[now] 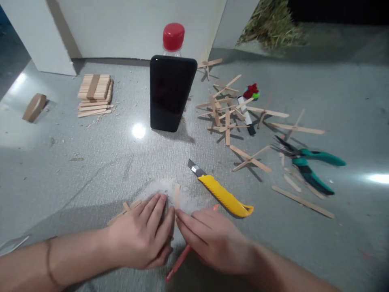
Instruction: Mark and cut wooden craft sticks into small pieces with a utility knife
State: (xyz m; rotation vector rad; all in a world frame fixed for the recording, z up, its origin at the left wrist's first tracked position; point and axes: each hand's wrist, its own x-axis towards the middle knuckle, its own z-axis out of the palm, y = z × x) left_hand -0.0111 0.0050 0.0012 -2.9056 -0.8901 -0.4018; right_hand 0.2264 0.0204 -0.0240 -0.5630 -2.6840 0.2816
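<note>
So you were working on a shiny grey surface (100,170) with a fine texture, and a light bounced off it in bright white spots. White panels (121,28) stood along the back, with a heap of dry grass (270,24) off to the right. A black phone (170,93) was propped in front of a red-capped bottle (173,36), a bundle of craft sticks (94,87) sat to its left, and a bunch of crossed-stick pieces (227,125) lay scattered to its right, near the green-handled pliers (313,164). Your wooden stick (177,192) was pale, plain and narrow, poking out between your fingertips over a whitish patch, just left of the yellow cutter (223,194). Your left hand (139,229) was spread low with a fingertip at the stick, and your right hand (212,239) had its fingers bunched narrow against the other side (couldn't tell which one really gripped it, sorry). A reddish rod (178,263) stuck out under your right hand.
</note>
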